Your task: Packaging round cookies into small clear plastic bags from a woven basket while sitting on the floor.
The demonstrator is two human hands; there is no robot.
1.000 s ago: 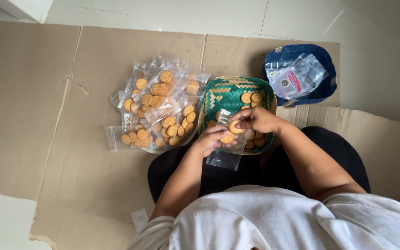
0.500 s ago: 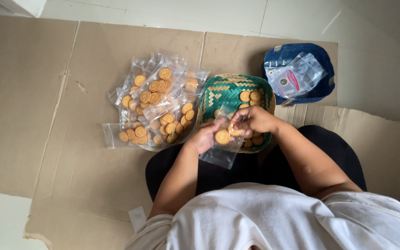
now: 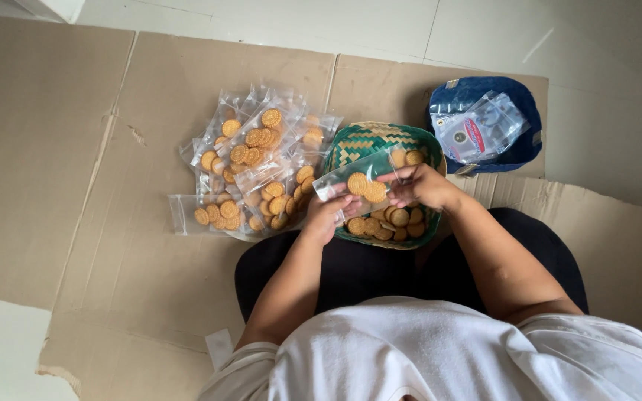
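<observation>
**Two hands holding a clear bag of biscuits over a woven basket**

Head view, looking down at a seated person. The left hand (image 3: 326,215) is closed on the lower left end of a small clear plastic bag (image 3: 354,180), fingers pinching the film. The right hand (image 3: 419,186) grips the opposite end of the same bag, its fingers curled over the edge. The bag is held roughly level, slightly tilted, just above the near rim of a green-and-tan woven basket (image 3: 358,145); two round golden biscuits (image 3: 366,187) lie side by side inside it. Loose biscuits of the same kind (image 3: 388,221) sit in the basket's lower part, below the hands. To the left of the basket, touching its side, lies a heap of filled clear bags (image 3: 254,174), each with several biscuits, overlapping one another. To the upper right, apart from the basket, stands a blue container (image 3: 518,145) holding a packet of clear plastic bags (image 3: 481,126). All rest on flattened brown cardboard (image 3: 76,148) spread over a pale tiled floor (image 3: 603,44).
</observation>
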